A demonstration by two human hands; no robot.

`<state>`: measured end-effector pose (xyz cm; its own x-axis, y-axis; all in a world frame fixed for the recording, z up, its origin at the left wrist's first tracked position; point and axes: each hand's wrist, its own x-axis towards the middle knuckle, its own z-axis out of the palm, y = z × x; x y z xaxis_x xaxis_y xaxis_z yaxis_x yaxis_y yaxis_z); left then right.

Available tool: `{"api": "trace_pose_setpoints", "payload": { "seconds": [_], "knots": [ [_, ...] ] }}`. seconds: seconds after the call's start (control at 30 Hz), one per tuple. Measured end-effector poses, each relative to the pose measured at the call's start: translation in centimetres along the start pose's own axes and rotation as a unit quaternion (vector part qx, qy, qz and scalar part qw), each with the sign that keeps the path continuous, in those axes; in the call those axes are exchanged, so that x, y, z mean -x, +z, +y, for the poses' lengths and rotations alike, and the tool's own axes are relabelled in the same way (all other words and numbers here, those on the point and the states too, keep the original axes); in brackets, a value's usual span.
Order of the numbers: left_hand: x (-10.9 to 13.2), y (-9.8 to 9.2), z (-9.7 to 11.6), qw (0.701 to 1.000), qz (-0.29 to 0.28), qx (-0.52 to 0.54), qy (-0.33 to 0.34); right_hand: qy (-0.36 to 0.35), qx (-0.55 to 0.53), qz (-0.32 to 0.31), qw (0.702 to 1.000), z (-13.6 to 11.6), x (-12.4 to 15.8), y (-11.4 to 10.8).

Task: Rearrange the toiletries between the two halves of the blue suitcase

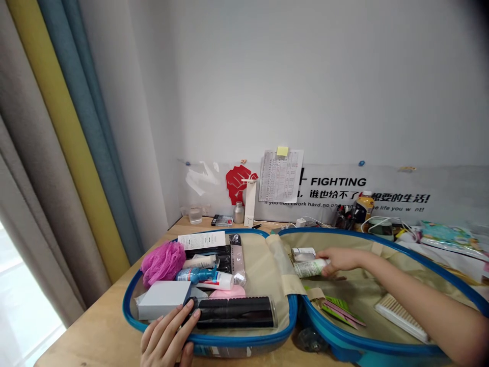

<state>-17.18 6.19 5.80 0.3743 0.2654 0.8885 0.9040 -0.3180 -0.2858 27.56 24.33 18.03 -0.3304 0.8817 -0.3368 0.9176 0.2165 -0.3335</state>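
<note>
An open suitcase (233,339) with blue edging lies on the table. My left hand (168,334) reaches over the front rim of its left half. Its fingers are stretched out, with the tips at the end of a long black case (237,312) and beside a white box (164,299). In the right half, my right hand (336,261) is closed on the end of a white bottle (311,267) with green print, lying on its side. Just behind that bottle is another small pale container (303,253). A white ribbed brush-like item (403,318) lies below my right forearm.
A pink bath puff (163,262), toothpaste tube (219,280) and several packets fill the left half. Green and pink flat items (342,312) lie in the right half. Behind stand a glass (195,215), a silver bottle (239,213) and an orange-yellow bottle (364,208).
</note>
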Motion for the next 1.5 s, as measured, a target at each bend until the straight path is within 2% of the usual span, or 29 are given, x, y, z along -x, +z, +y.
{"api": "trace_pose_setpoints", "payload": {
  "seconds": [0.13, 0.2, 0.27, 0.33, 0.43, 0.5, 0.57, 0.77, 1.0, 1.13, 1.2, 1.27, 1.37, 1.43, 1.5],
  "knots": [
    [0.0, 0.0, 0.0, 1.000, -0.004, 0.001, -0.001, -0.007, -0.077, 0.009, 0.997, -0.3, 1.3, -3.6],
    [-0.1, -0.1, 0.0, 1.000, -0.005, 0.004, 0.000, -0.026, -0.102, 0.043, 0.993, -2.0, 1.5, -4.8],
    [-0.1, -0.2, 0.0, 1.000, -0.008, 0.005, 0.002, -0.053, -0.093, 0.088, 0.990, -5.3, 1.0, -4.8],
    [0.0, -0.2, 0.0, 1.000, -0.009, 0.005, -0.001, -0.093, -0.060, 0.128, 0.986, -9.5, 0.0, -3.7],
    [0.4, 0.0, -0.1, 1.000, -0.007, 0.005, -0.011, -0.173, 0.045, 0.157, 0.971, -16.0, -2.3, -0.9],
    [0.5, 0.1, -0.2, 1.000, -0.003, 0.006, -0.016, -0.206, 0.117, 0.161, 0.958, -19.4, -3.8, 1.0],
    [0.5, 0.2, -0.2, 1.000, 0.005, 0.004, -0.012, -0.221, 0.157, 0.158, 0.950, -21.7, -5.1, 2.4],
    [0.6, 0.4, -0.2, 1.000, 0.012, 0.004, -0.011, -0.240, 0.209, 0.114, 0.941, -24.8, -6.7, 3.9],
    [0.5, 0.4, -0.4, 1.000, 0.027, 0.008, -0.003, -0.242, 0.209, 0.084, 0.944, -27.4, -8.3, 5.9],
    [0.4, 0.3, -0.4, 1.000, 0.020, -0.001, 0.007, -0.239, 0.173, 0.093, 0.951, -28.0, -8.3, 7.1],
    [0.4, 0.2, -0.4, 1.000, 0.011, -0.002, 0.004, -0.234, 0.154, 0.097, 0.955, -27.6, -7.9, 6.5],
    [0.4, 0.2, -0.4, 1.000, 0.004, -0.001, -0.003, -0.231, 0.134, 0.099, 0.958, -26.5, -7.4, 4.7],
    [0.3, 0.1, -0.3, 1.000, 0.007, 0.001, -0.001, -0.206, 0.100, 0.116, 0.966, -22.6, -6.6, 0.4],
    [0.2, 0.1, -0.3, 1.000, 0.009, 0.001, 0.007, -0.162, 0.083, 0.134, 0.974, -18.7, -6.0, -2.5],
    [0.1, 0.1, -0.3, 1.000, 0.012, -0.004, 0.014, -0.111, 0.081, 0.129, 0.982, -14.2, -5.2, -4.2]
  ]
}}
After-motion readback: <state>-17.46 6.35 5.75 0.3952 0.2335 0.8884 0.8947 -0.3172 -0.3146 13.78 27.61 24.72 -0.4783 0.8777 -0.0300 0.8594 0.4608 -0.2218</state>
